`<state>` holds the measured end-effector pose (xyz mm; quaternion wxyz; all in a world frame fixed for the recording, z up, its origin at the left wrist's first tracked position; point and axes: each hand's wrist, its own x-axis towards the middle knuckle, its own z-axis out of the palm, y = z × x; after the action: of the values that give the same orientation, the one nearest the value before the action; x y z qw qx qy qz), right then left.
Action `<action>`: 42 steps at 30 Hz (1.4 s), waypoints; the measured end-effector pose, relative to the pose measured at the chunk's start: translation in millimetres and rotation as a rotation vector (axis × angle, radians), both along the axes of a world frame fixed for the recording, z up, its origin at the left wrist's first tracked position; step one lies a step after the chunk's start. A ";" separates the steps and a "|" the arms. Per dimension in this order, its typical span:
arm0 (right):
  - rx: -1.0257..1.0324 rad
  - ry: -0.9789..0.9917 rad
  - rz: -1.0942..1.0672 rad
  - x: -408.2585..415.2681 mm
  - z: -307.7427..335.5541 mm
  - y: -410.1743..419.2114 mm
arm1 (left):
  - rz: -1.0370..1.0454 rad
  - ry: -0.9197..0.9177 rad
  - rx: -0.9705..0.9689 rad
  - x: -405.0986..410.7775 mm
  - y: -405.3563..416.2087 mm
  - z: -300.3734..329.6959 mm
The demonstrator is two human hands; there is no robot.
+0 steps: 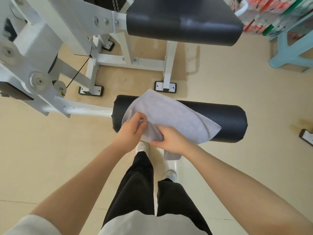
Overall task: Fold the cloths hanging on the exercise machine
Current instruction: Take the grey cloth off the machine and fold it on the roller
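Draped over the black padded roller [220, 119] of the white exercise machine [50, 39], a grey cloth [171, 116] is being worked by both hands at its near edge. The left hand [130, 131] is curled, and a hem of the cloth is pinched between its thumb and fingertips, just above the knuckles of the other hand. The right hand [171, 141] is also curled, and a bunched fold is gripped under its fingers; a small tail of cloth hangs below that wrist. Beyond the fingers, the rest of the cloth is spread flat across the roller, with one corner pointing away and another lying off to the right of the fingers.

The fold is judged to be only begun, since most of the cloth is still spread open on the roller. Several slips are possible from here. Because the roller is round and smooth, the spread part could be dragged off toward the floor if the near edge is pulled too sharply. If the two pinched edges are not matched before they are brought together, a crooked fold would result. The loose tail below the right wrist could be caught inside the fold and leave a lump.
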<state>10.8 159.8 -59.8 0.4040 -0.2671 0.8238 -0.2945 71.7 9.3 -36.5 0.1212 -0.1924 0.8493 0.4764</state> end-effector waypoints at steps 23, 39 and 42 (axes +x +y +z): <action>0.365 0.385 -0.212 -29.5 2.0 67.3 | 0.353 -0.311 0.274 -76.5 -23.5 -8.7; 0.570 0.498 -0.294 -35.8 4.9 22.9 | -0.049 -0.302 -0.134 -130.6 -29.4 -30.2; 0.630 0.509 -0.339 -38.1 8.8 34.3 | -0.176 -0.350 -0.258 -135.4 -33.8 -36.7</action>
<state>-27.3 194.1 -51.0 0.1959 -0.0562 0.9789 -0.0160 -63.7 -24.6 -73.2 0.2821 -0.2113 0.8827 0.3109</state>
